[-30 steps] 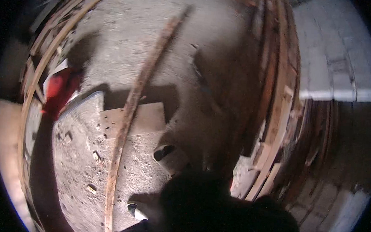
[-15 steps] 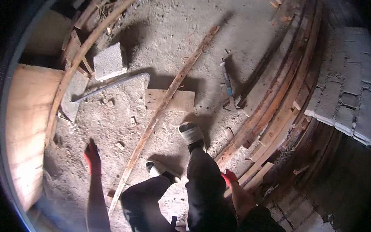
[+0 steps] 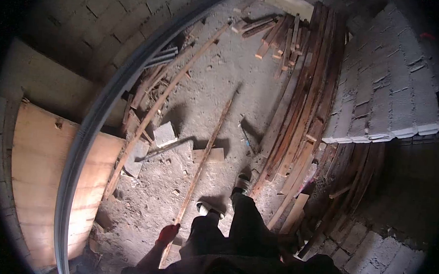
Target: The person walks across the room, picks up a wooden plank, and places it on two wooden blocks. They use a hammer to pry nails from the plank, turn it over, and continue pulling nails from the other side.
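Observation:
My left hand point(image 3: 168, 233), in a red glove, is closed around the near part of a long, narrow wooden strip point(image 3: 206, 156). The strip runs away from me across the dusty floor and crosses over a short wooden board point(image 3: 217, 155). My right hand does not show; that side near my leg is dark. A hammer point(image 3: 247, 140) lies on the floor beyond my feet, right of the strip. Left of the strip are a bent grey bar point(image 3: 166, 149) and a pale block point(image 3: 164, 134).
Long timbers point(image 3: 308, 102) lie stacked along the right, beside a block wall point(image 3: 385, 91). Short wood pieces point(image 3: 279, 38) are heaped at the far end. A plywood sheet point(image 3: 53, 178) leans on the left, behind a dark curved pipe point(image 3: 82, 154).
My left hand has moved right, from above the bare floor onto the wooden strip. My view has tilted up and shows more of the far end. The right hand has gone out of sight.

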Available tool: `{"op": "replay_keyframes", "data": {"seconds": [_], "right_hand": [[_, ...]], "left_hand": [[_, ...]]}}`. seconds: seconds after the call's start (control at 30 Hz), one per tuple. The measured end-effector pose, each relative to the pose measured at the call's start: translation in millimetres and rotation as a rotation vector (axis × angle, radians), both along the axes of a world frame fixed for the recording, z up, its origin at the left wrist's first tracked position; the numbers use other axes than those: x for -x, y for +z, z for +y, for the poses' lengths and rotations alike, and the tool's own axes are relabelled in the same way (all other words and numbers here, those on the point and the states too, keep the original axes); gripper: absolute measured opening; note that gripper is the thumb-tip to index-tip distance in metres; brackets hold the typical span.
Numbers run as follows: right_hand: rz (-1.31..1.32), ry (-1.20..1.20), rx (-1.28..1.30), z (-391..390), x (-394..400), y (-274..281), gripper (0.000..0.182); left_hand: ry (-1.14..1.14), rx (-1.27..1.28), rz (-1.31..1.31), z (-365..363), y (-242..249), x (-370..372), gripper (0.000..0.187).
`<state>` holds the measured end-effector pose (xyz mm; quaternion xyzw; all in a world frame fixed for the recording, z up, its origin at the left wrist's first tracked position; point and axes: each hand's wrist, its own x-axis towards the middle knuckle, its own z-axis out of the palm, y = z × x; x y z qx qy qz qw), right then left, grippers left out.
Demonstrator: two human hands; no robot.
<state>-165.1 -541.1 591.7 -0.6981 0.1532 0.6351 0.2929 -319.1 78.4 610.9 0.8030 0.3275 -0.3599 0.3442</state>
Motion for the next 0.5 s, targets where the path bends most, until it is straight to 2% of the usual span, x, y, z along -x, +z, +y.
{"op": "replay_keyframes", "data": {"seconds": [0.03,0.07,0.1,0.13,0.2,0.27,0.33,0.37,0.43,0.5], "right_hand": [[-0.021,-0.027,-0.027,-1.1,-15.9,4.9,0.051],[-0.039,-0.055,-0.045,-2.2,-29.1,9.7,0.049],[-0.077,-0.086,-0.072,0.2,-48.1,8.0,0.048],[-0.126,-0.135,-0.117,7.8,-71.5,1.2,0.047],[-0.208,-0.287,-0.246,17.3,-114.6,-14.1,0.044],[-0.223,-0.453,-0.392,26.3,-151.6,-24.1,0.041],[-0.244,-0.091,-0.289,42.9,-199.1,18.0,0.045],[-0.260,0.268,-0.184,51.5,-220.3,40.8,0.048],[-0.227,0.203,-0.195,47.2,-240.8,53.6,0.052],[-0.202,0.141,-0.203,42.7,-268.3,58.3,0.056]], "left_hand": [[-0.140,-0.076,-0.203,2.1,1.0,-13.7,0.051],[-0.282,-0.145,-0.397,-2.4,28.7,-43.8,0.051],[0.098,-0.002,-0.177,-10.7,57.7,-73.5,0.051],[0.001,-0.078,-0.248,-15.4,64.8,-88.8,0.056],[0.170,-0.086,-0.066,-25.2,58.5,-104.9,0.059],[0.191,-0.041,-0.048,-41.4,70.3,-126.7,0.061],[0.216,0.009,-0.020,-57.6,89.6,-157.2,0.063],[0.207,0.007,-0.056,-65.8,102.2,-178.0,0.064],[0.201,-0.003,-0.148,-74.1,114.2,-218.8,0.066],[0.142,0.015,-0.132,-71.3,86.4,-237.7,0.065]]}}
